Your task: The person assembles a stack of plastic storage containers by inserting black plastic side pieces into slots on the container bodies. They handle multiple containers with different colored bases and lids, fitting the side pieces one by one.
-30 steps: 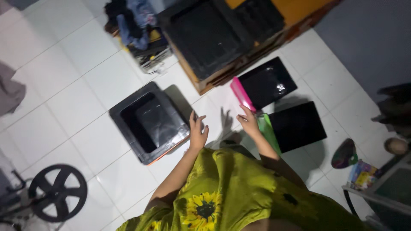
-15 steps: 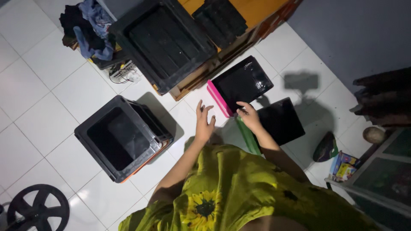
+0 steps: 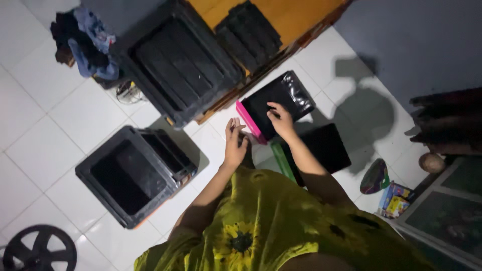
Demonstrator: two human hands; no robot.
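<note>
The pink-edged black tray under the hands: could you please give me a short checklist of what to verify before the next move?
1. Right hand rests on the pink-edged black tray: ok.
2. Left hand holds nothing, fingers spread above the white tiled floor: ok.
3. Firm grip on the tray: cannot tell.
4. Green-edged tray lies beside it, partly under the right arm: ok.
5. Black crate stands apart on the left: ok.

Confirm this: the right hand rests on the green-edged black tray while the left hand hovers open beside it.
Wrong edge colour. In the head view the right hand rests on the pink-edged black tray; the green-edged tray lies below it, untouched. The left hand does hover open beside it.
</note>
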